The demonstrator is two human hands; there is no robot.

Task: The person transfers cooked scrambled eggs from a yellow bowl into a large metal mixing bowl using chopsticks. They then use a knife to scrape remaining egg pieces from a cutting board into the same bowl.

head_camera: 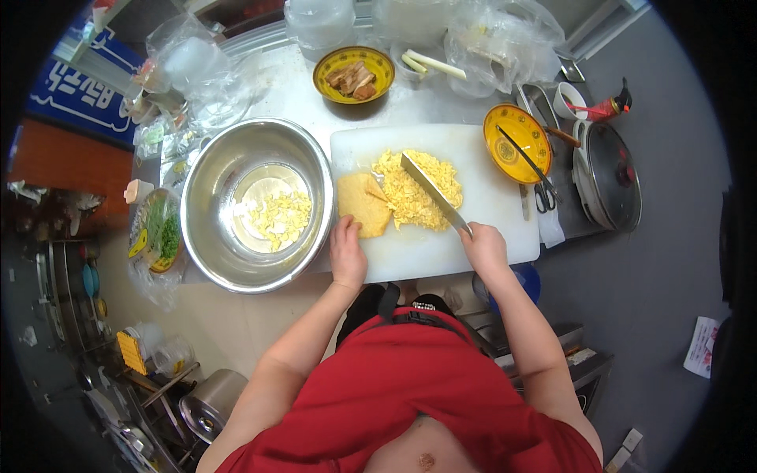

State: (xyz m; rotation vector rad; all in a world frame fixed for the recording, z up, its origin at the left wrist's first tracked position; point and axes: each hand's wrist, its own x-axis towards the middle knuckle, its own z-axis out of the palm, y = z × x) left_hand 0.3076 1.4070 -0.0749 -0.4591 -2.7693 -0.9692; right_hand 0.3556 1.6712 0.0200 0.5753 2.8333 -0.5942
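Note:
My right hand (486, 249) grips a cleaver (434, 188) by its handle, the blade slanting across a heap of chopped yellow food (408, 207) that looks like egg. Left of the heap lies a flat golden slab (362, 201), perhaps an egg sheet or tofu skin. My left hand (348, 251) rests at that slab's lower left edge, fingers bent, beside the bowl's rim. Both foods sit on a white plastic cutting board (384, 263). A large stainless steel bowl (201, 236) stands left of the board with yellow chopped pieces (281, 216) in its bottom.
Behind the board is a yellow bowl of meat pieces (353, 80). Another yellow bowl (508, 136), holding a dark utensil, overlaps the board's right corner near scissors (544, 198). Farther right stands a lidded pan (612, 177). Chopped greens (170, 233) lie left of the steel bowl.

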